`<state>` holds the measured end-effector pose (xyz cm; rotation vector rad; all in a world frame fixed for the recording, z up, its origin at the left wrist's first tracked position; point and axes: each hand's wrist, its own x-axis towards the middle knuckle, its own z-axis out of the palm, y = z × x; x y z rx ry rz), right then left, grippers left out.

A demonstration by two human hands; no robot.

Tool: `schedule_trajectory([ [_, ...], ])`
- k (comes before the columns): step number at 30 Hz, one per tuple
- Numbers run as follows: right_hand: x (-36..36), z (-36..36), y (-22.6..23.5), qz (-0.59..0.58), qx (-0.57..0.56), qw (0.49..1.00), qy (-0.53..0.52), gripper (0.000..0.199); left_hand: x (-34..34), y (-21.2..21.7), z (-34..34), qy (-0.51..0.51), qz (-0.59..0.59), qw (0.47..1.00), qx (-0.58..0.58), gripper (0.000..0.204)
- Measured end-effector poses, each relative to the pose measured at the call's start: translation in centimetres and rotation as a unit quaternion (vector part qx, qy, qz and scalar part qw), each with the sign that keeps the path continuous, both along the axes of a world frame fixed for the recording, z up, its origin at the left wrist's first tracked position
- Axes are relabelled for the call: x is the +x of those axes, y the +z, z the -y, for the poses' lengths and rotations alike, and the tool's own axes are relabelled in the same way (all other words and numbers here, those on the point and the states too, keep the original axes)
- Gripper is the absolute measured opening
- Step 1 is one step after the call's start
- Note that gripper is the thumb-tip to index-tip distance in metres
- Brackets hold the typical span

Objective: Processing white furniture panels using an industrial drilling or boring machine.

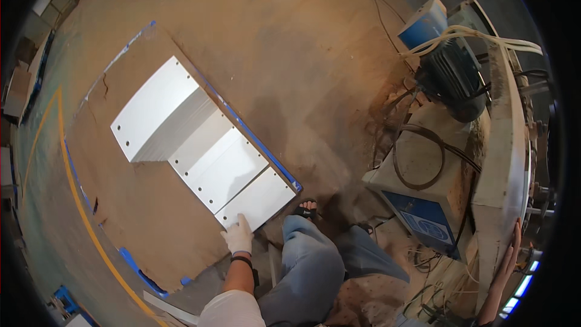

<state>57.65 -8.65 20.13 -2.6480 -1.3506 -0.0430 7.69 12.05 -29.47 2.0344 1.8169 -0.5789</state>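
Observation:
My left hand [238, 237], in a white glove, touches the near corner of a white flat panel [257, 201] with its fingers stretched out. That panel lies at the near end of a row of similar white panels with small dark holes along their edges. A tall stack of curved white panels [158, 106] stands at the far end of the row. My right hand [511, 257] is bare and rests with straight fingers along the side of a pale machine frame [499, 206] at the right.
Brown sheeting [145, 218] with blue edging lies beneath the panels. A dark electric motor [454, 75] with white cables sits on the machine, above a pale box [417, 163] with a blue label. Loose cables hang nearby. A yellow floor line [78, 191] runs along the left.

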Motion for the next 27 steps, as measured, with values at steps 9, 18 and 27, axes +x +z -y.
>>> schedule_trajectory([
  [9,1.8,-1.6,-0.3,-0.004,0.007,0.999,-0.038,0.056,-1.1,-4.6,1.3,-0.034,0.024,0.999,0.013,0.040],
  [18,0.5,-0.7,-0.2,-0.004,0.037,0.999,-0.035,0.056,5.7,-1.6,-3.2,-0.081,0.121,0.989,0.011,0.043],
  [27,-1.2,-0.5,-0.1,-0.007,0.036,0.998,-0.052,0.052,8.9,-3.1,-5.9,-0.136,0.077,0.988,0.010,0.048],
])
